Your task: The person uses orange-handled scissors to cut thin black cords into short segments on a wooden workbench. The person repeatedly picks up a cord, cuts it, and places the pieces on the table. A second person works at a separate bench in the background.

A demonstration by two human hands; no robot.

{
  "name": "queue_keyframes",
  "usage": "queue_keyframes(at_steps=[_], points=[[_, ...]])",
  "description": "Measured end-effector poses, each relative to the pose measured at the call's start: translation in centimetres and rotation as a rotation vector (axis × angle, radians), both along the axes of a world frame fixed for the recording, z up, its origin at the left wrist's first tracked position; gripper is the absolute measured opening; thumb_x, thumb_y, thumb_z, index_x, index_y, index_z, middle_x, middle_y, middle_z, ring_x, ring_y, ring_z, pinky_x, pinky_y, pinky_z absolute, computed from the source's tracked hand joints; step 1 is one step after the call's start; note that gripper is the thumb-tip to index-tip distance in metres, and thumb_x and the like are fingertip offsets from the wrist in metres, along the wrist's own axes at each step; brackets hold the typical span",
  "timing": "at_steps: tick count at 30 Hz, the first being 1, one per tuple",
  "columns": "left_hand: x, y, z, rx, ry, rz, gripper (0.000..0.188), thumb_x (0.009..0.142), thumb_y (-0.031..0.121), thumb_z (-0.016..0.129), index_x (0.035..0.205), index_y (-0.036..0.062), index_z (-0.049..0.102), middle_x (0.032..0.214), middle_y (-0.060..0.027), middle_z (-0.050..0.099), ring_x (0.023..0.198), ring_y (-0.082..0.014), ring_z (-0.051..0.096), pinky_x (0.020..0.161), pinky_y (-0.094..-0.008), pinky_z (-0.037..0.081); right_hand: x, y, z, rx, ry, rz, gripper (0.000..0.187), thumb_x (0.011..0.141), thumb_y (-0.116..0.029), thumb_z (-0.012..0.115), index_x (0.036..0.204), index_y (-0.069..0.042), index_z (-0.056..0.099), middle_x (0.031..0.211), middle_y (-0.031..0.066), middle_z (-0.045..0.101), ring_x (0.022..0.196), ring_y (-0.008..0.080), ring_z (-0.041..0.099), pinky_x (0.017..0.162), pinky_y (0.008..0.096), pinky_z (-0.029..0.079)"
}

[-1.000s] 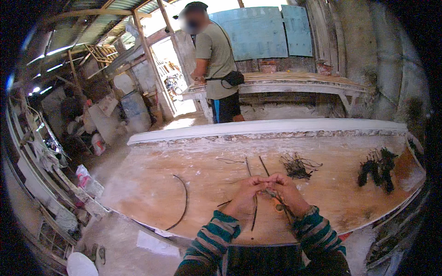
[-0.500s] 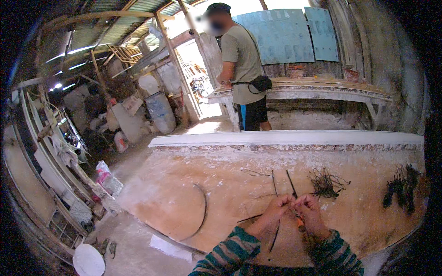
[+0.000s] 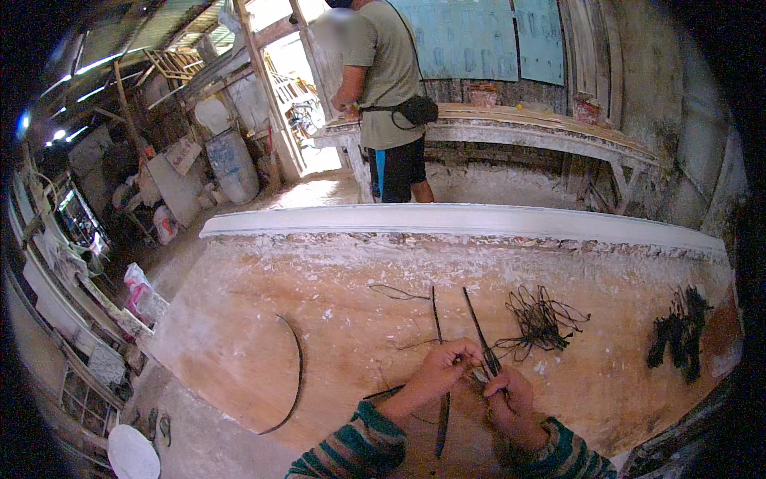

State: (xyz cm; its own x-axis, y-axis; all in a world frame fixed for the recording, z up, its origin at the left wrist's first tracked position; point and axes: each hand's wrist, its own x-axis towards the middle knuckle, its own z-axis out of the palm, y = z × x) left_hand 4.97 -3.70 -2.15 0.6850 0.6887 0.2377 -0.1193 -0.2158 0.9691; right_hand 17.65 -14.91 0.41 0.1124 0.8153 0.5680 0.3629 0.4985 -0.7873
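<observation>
My left hand [image 3: 448, 366] is pinched closed, its fingertips close to my right hand; whatever lies between them is too small to make out. My right hand [image 3: 512, 401] is closed with the thumb pressed on the lower end of a slim black strip [image 3: 479, 327], which slants up and away to the left. A small pale piece shows between the two hands. Under my left wrist runs another straight black strip [image 3: 436, 311], and a short dark piece [image 3: 381, 393] lies by that forearm. Farther left rests a curved black strip [image 3: 301, 363].
A loose tangle of thin black cord [image 3: 542, 326] lies right of my hands, with a black bundle [image 3: 678, 331] farther right. A long white moulding [image 3: 447, 219] edges the worktable [image 3: 239, 319]. Beyond it, a person [image 3: 391, 88] stands at another bench [image 3: 542, 132].
The view has shifted, so the scene sits farther left. My hands have come slightly apart, the right now lower than the left. An orange part seen earlier at my right hand no longer shows.
</observation>
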Motion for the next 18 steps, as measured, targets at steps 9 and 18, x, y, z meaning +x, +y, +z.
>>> queue_keyframes(at_steps=[9, 18], points=[[-0.3, 0.0, -0.1, -0.145, -0.102, -0.114, 0.016, 0.088, 0.02, 0.055, 0.092, 0.0048, 0.055, 0.081, 0.0008, 0.056, 0.073, -0.0069, 0.05, 0.065, -0.0224, 0.042, 0.1, -0.8, 1.1, -0.18, 0.283, 0.098, 0.008, 0.083, 0.001, 0.05, 0.085, -0.006, 0.047, 0.075, 0.0008, 0.047, 0.061, 0.0075, 0.044, 0.055, 0.0211, 0.038], [-1.5, -0.7, 2.0, -0.298, -0.127, -0.074, 0.017, 0.087, 0.018, 0.056, 0.099, 0.0059, 0.056, 0.088, 0.0001, 0.059, 0.077, -0.0067, 0.053, 0.067, -0.02, 0.042, -0.6, 0.5, 0.2, -0.215, 0.323, 0.049, 0.014, 0.083, -0.001, 0.054, 0.094, -0.005, 0.047, 0.086, -0.0003, 0.047, 0.081, 0.009, 0.045, 0.075, 0.0221, 0.038]])
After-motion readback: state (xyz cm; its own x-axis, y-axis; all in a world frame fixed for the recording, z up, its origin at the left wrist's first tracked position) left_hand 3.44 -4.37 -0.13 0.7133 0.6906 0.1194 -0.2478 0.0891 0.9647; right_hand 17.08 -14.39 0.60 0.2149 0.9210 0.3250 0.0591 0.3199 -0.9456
